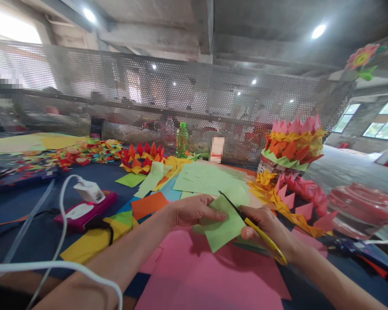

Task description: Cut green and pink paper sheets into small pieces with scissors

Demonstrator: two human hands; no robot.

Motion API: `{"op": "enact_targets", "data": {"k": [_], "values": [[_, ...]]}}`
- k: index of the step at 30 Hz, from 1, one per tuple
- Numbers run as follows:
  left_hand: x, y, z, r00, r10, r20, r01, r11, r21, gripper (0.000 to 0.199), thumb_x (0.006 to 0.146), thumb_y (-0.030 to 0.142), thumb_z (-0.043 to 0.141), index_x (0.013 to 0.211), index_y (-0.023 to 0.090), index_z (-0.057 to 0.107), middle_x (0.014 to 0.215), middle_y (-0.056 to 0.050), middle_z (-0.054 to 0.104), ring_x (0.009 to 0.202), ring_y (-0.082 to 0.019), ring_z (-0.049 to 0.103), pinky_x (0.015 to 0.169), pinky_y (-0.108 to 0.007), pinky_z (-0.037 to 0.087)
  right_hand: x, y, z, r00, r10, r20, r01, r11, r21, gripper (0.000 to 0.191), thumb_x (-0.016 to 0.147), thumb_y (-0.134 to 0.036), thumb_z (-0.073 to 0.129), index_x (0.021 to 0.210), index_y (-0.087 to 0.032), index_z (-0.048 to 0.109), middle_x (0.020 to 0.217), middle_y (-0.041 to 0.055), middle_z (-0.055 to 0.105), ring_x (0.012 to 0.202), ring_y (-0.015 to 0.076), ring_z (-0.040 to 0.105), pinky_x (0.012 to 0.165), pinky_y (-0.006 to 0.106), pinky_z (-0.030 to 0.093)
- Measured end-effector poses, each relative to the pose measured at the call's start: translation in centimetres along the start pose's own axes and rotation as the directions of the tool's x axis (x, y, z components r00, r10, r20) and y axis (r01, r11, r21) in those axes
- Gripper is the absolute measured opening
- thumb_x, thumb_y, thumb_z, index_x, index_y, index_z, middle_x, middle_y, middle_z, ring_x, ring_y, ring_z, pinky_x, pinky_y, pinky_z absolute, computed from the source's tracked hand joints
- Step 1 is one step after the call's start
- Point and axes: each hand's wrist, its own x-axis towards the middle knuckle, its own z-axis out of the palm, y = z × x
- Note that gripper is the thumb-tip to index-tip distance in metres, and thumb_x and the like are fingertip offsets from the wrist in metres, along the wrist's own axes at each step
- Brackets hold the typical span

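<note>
My left hand is closed on a light green sheet of paper, its thumb lying on top. My right hand grips a pair of scissors with yellow handles and dark blades. The blades lie along the paper's upper right edge; whether they are cutting into it I cannot tell. Below both hands lies a large pink sheet. Just beyond them is a stack of pale green paper. An orange piece of paper rests by my left wrist.
At left, a magenta power strip carries a white charger with a cable. Folded paper crowns, a green bottle and a paper scrap pile stand behind. On the right are folded paper tiers, a pink container and a glue gun.
</note>
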Motion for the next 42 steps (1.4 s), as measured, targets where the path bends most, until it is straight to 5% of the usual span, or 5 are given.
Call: {"op": "enact_targets", "data": {"k": [17, 24, 35, 38, 42], "values": [[-0.1, 0.2, 0.3, 1.000, 0.003, 0.020, -0.003, 1.000, 0.007, 0.029, 0.067, 0.032, 0.079, 0.088, 0.014, 0.071, 0.079, -0.003, 0.071, 0.066, -0.011, 0.064, 0.066, -0.021, 0.050, 0.1, 1.0, 0.6, 0.995, 0.043, -0.091, -0.053, 0.994, -0.100, 0.059, 0.078, -0.075, 0.044, 0.069, -0.017, 0.054, 0.052, -0.0046, 0.042, 0.046, 0.0096, 0.040, 0.043, 0.022, 0.024], [-0.1, 0.4, -0.1, 0.995, -0.046, -0.086, 0.048, 0.999, 0.026, 0.035, 0.064, 0.037, 0.080, 0.088, 0.012, 0.072, 0.085, -0.008, 0.073, 0.069, -0.017, 0.067, 0.068, -0.026, 0.051, 0.3, 1.8, -0.4, 0.947, 0.139, -0.289, -0.197, 0.964, -0.180, 0.049, 0.088, -0.065, 0.038, 0.075, -0.020, 0.053, 0.051, -0.0049, 0.045, 0.046, 0.0119, 0.047, 0.045, 0.022, 0.033], [0.6, 1.5, -1.8, 0.800, 0.082, -0.594, -0.074, 0.997, 0.038, 0.038, 0.059, 0.037, 0.081, 0.084, 0.013, 0.066, 0.073, -0.010, 0.073, 0.069, -0.022, 0.069, 0.065, -0.032, 0.054, -0.3, 7.7, -3.6, 0.800, 0.434, -0.414, -0.590, 0.446, -0.673, 0.030, 0.087, -0.044, 0.047, 0.083, -0.020, 0.065, 0.074, 0.0101, 0.070, 0.069, 0.0286, 0.068, 0.050, 0.029, 0.034], [0.5, 1.6, -2.1, 0.732, 0.088, -0.675, -0.056, 0.996, 0.068, 0.032, 0.062, 0.034, 0.079, 0.083, 0.015, 0.065, 0.073, -0.006, 0.072, 0.067, -0.020, 0.068, 0.058, -0.028, 0.052, -0.2, 7.1, -3.4, 0.844, 0.381, -0.378, -0.531, 0.490, -0.691, 0.021, 0.088, -0.033, 0.050, 0.088, -0.020, 0.066, 0.093, 0.0110, 0.069, 0.085, 0.0279, 0.066, 0.062, 0.032, 0.042], [0.3, 1.8, -2.1, 0.733, 0.112, -0.671, -0.052, 0.993, 0.108, 0.037, 0.060, 0.038, 0.080, 0.085, 0.015, 0.065, 0.076, -0.005, 0.072, 0.066, -0.020, 0.067, 0.058, -0.028, 0.052, 0.5, 5.0, -1.3, 0.965, 0.129, -0.226, -0.236, 0.801, -0.550, 0.023, 0.094, -0.031, 0.045, 0.098, -0.020, 0.064, 0.101, 0.0083, 0.064, 0.095, 0.0210, 0.060, 0.082, 0.032, 0.044]]}}
